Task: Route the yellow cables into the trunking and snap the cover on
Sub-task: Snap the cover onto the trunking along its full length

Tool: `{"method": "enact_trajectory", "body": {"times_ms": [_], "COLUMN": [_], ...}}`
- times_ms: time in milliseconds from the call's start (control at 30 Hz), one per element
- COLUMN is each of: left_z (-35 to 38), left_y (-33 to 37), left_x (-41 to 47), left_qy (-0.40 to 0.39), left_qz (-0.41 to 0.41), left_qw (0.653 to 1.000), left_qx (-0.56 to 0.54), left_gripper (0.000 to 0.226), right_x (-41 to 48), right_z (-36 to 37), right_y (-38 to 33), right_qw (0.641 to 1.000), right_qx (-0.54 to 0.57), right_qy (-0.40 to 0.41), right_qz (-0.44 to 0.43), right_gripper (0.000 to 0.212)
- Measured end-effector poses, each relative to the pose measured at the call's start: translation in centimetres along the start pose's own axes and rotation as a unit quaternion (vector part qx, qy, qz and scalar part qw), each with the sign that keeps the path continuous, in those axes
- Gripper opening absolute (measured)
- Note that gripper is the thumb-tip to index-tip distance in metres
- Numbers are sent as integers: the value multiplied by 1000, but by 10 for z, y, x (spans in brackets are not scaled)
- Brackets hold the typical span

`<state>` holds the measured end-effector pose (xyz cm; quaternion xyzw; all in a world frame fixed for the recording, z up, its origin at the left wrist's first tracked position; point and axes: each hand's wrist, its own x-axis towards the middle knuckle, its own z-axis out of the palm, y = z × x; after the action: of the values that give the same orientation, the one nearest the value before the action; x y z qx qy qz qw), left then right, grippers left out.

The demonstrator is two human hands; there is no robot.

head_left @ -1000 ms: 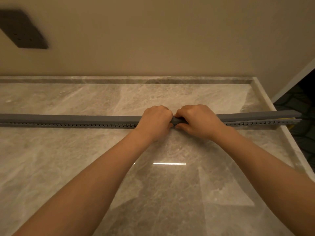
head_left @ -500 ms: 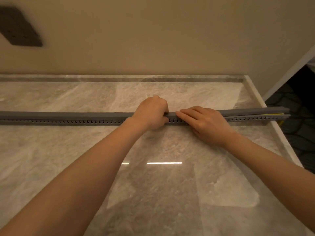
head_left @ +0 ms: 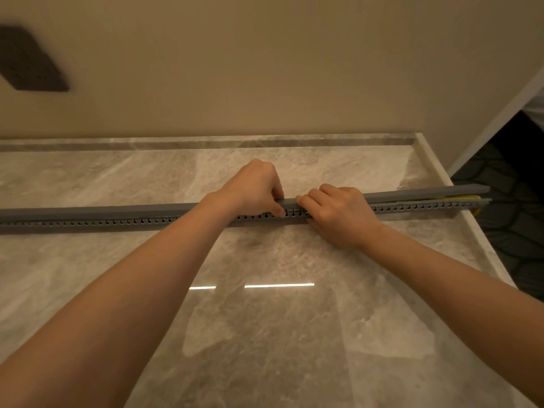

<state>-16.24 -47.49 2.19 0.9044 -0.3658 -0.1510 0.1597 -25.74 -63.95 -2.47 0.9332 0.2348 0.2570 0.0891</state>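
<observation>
A long grey slotted trunking (head_left: 117, 221) lies across the marble counter from left to right. Its grey cover (head_left: 103, 209) sits along the top. At the right end the cover (head_left: 441, 192) stands slightly raised above the trunking, and the yellow cables (head_left: 462, 198) show in the gap. My left hand (head_left: 253, 189) grips the cover and trunking near the middle, thumb on the front slots. My right hand (head_left: 338, 213) lies just to its right, fingers curled over the cover's top edge and pressing on it.
The marble counter (head_left: 265, 334) has a raised rim at the back (head_left: 206, 142) and at the right edge (head_left: 471, 231). A beige wall rises behind, with a dark socket plate (head_left: 29, 60) at upper left. The trunking's right end overhangs the dark floor (head_left: 515, 231).
My right hand has slid right along the cover and curled its fingers over the top. The left hand stays clamped near the middle. The camera view has shifted slightly.
</observation>
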Motion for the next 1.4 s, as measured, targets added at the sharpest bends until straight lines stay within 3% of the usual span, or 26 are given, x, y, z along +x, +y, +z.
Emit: {"method": "enact_trajectory", "body": {"times_ms": [300,500,600,800,967,1033,1100,1133,1233,1267,1300,1333,1400], "left_z": [4,10,9,8,6,5,4,3,0,-1,-2,-3,-3], "left_y": [2,4,3,2,3,2,2,2,3,4,4,4,5], "left_x": [-9,-13,-14,-12,-9,-8,-8,-9,-9,-9,-9,-8,-8], "left_qy": [15,-30,-60,-58,-39,-36,-35,-35,-37,-37,-36,-36,-38], "left_qz": [-37,-47,-53,-67,-81,-74,-68,-66,-65,-66,-67,-68,-71], "left_qw": [998,993,988,982,976,977,978,978,978,978,977,977,976], "left_qx": [-53,-101,-135,-169,-197,-197,-196,-196,-196,-197,-197,-199,-203], "left_gripper": [22,22,33,28,25,23,24,24,26,26,26,26,26], "right_x": [2,4,7,1,-3,-7,-7,-6,0,2,5,7,9], "right_z": [-5,-11,-13,-15,-15,-21,-33,-39,-44,-43,-42,-40,-36], "right_y": [-1,3,5,-1,-15,-31,-52,-61,-74,-73,-72,-70,-66], "right_qw": [999,997,995,991,980,951,860,779,447,352,278,228,182], "right_qx": [31,68,83,115,154,229,371,464,682,719,743,758,769], "right_qy": [-1,-13,-33,-50,17,78,122,115,62,60,67,78,104], "right_qz": [15,45,42,52,122,195,328,405,575,596,605,606,604], "right_gripper": [16,32,34,38,35,29,13,7,14,15,16,17,22]}}
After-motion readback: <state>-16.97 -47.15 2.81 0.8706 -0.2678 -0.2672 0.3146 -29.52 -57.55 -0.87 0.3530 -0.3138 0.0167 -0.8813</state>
